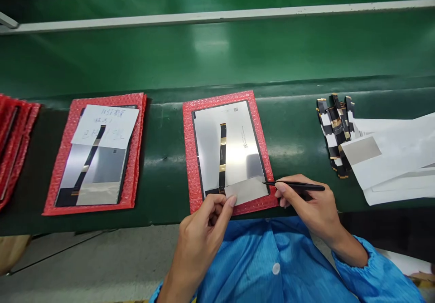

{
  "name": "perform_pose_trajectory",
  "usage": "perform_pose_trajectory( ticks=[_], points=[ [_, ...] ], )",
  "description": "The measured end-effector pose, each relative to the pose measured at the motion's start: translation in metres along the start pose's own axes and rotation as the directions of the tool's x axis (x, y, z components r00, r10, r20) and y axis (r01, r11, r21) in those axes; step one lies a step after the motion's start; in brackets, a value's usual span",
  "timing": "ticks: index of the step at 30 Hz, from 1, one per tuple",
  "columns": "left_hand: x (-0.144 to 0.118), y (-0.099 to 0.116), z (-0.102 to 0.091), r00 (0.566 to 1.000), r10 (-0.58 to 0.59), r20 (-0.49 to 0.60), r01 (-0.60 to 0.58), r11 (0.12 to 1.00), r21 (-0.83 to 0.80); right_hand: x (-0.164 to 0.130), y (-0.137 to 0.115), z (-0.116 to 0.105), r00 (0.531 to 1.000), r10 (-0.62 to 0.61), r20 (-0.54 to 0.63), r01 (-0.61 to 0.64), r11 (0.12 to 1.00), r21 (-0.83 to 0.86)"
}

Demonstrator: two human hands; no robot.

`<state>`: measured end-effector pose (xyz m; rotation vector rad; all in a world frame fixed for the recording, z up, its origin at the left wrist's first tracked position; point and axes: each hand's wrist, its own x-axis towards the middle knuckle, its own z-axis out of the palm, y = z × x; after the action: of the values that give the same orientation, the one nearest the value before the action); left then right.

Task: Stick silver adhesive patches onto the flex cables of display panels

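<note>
**Grey strip being set on a silver panel**

Near the front edge of the green table [163, 158], a silver rectangular display panel [234, 139] is lying on a red bubble-wrap pad [189, 158]. The left hand [200, 232] is pinching the lower left corner of a grey adhesive strip [246, 189] lying across the panel's near end. The right hand [311, 207] is gripping black tweezers [294, 185], their tip touching the strip's right end. A black-and-gold flex cable [222, 155] is running down the panel.

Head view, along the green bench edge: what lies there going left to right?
Red stack at the frame edge → panel with handwritten note → panel under the hands → flex cable pile → white sheets.
</note>
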<state>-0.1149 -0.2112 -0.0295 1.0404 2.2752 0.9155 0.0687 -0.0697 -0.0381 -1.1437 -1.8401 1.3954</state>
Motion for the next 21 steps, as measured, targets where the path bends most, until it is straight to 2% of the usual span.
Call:
perform_pose_trajectory(
  ticks=[21],
  points=[
    [0.0016,-0.0018,-0.0013,0.996,0.089,0.006,-0.089,0.996,0.031,0.0007,-0.0027,-0.0006,1.000,0.004,0.013,-0.004,0.999,-0.035]
  ],
)
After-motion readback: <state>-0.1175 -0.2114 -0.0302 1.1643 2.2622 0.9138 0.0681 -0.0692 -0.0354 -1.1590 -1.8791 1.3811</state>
